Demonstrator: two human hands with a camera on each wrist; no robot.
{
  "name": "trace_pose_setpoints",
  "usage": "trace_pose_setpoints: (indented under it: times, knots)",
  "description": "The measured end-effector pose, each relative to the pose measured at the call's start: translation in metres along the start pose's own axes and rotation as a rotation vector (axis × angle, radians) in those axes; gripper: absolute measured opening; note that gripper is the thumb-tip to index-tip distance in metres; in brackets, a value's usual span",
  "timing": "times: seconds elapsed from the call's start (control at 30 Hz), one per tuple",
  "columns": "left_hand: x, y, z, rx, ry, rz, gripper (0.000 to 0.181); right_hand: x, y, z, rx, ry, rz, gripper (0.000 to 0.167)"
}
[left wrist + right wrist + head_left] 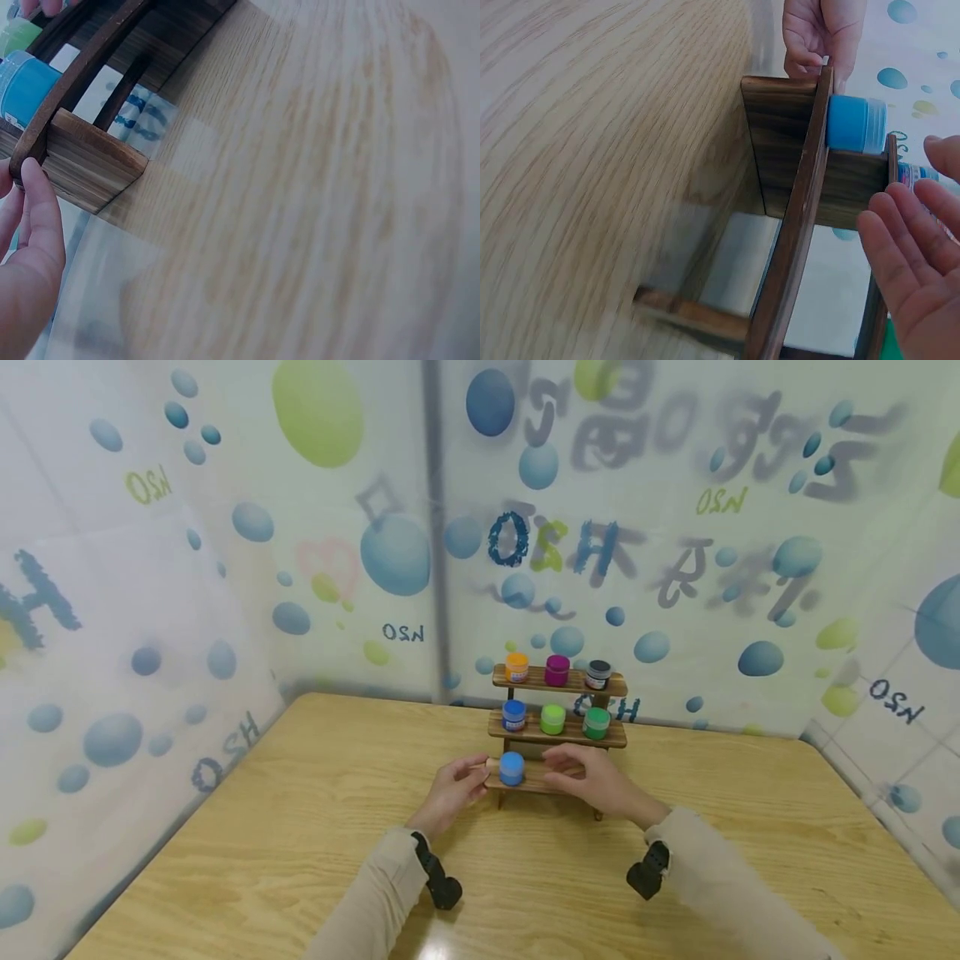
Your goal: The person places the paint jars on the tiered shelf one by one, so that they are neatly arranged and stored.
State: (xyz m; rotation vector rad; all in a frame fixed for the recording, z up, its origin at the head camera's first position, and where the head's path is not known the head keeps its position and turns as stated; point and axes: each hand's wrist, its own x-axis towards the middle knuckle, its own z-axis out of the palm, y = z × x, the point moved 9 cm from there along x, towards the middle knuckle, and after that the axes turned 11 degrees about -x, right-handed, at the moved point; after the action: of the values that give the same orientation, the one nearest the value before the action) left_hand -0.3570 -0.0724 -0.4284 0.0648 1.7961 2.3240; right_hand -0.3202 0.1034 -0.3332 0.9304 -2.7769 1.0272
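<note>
A three-tier wooden stand [557, 727] holds small paint jars. My left hand [453, 789] pinches the left end of its lowest shelf, with thumb and fingers around the edge in the left wrist view. A light blue jar [512, 768] stands upright on that shelf, close to those fingers. Over the right part of the same shelf hovers my right hand [596, 777], its fingers loosely bent and nothing held. In the right wrist view this hand [922, 262] is apart from the light blue jar [855, 124].
On the middle tier are blue [513, 715], light green [552, 719] and green [596, 723] jars. Orange [517, 667], purple [557, 670] and black [597, 674] jars line the top. The wooden table [360, 760] meets a patterned curtain [360, 668] behind.
</note>
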Motion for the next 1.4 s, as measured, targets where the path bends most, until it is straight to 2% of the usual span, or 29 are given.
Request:
trace_pose_setpoints:
  times: [0.17, 0.23, 0.47, 0.7, 1.13, 1.4]
  knots:
    - [0.001, -0.001, -0.002, 0.012, 0.011, 0.006, 0.037, -0.016, 0.006, -0.015, -0.052, 0.038, -0.067, 0.030]
    - [0.000, -0.001, -0.002, 0.016, 0.015, 0.010, 0.037, -0.023, 0.009, -0.021, -0.078, 0.057, -0.063, 0.028]
    - [0.000, -0.001, -0.001, 0.018, 0.001, 0.003, 0.036, -0.052, 0.030, -0.043, -0.118, 0.083, 0.073, 0.031]
    - [0.001, -0.001, -0.001, 0.019, -0.002, -0.001, 0.036, -0.076, 0.043, -0.069, -0.191, 0.171, 0.106, 0.029]
    - [-0.001, 0.000, 0.001, 0.004, -0.015, 0.002, 0.035, -0.111, 0.081, -0.077, -0.215, 0.174, 0.210, 0.029]
    - [0.000, -0.001, 0.001, 0.002, -0.006, -0.002, 0.034, -0.131, 0.099, -0.081, -0.247, 0.186, 0.222, 0.027]
